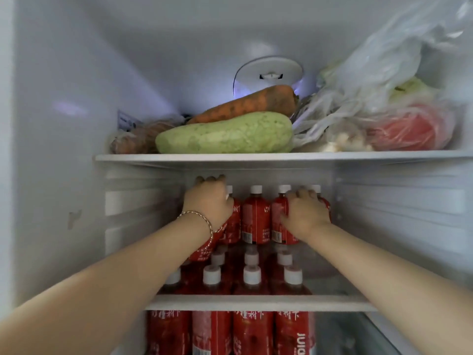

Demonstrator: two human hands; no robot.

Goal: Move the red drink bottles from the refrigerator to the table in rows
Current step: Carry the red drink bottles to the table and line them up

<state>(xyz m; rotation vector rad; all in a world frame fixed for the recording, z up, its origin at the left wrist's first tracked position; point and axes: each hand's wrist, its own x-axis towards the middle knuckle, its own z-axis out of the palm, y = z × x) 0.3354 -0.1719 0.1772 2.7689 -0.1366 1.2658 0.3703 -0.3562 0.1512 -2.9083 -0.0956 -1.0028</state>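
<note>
- Both hands are reached deep into the fridge (58,149), toward the back row of bottles (256,219) on the middle shelf (258,302).
- Left hand (207,201) is wrapped over the top and shoulder of the leftmost back bottle (204,248), which is tilted toward the front; fingers are curled behind it, close under the upper shelf (256,157).
- Right hand (304,213) is clamped round the rightmost back bottle (279,219), thumb on the label, fingers hidden behind.
- One bottle is left standing upright between the two hands, touched by neither as far as can be told.
- More bottles are packed at the shelf's front edge, white caps up; another row is seen below that shelf.
- Table is not in view; no bottle can be counted as moved.
- Risks judged from here:
  - front-row caps may be clipped as the back bottles are drawn out over them, and a bottle toppled off the front edge;
  - the tilted bottle may slip, being held high and not round its body;
  - knuckles or caps may be caught on the upper shelf if lifted too high;
  - the middle bottle may be knocked over once its neighbours are taken.
</note>
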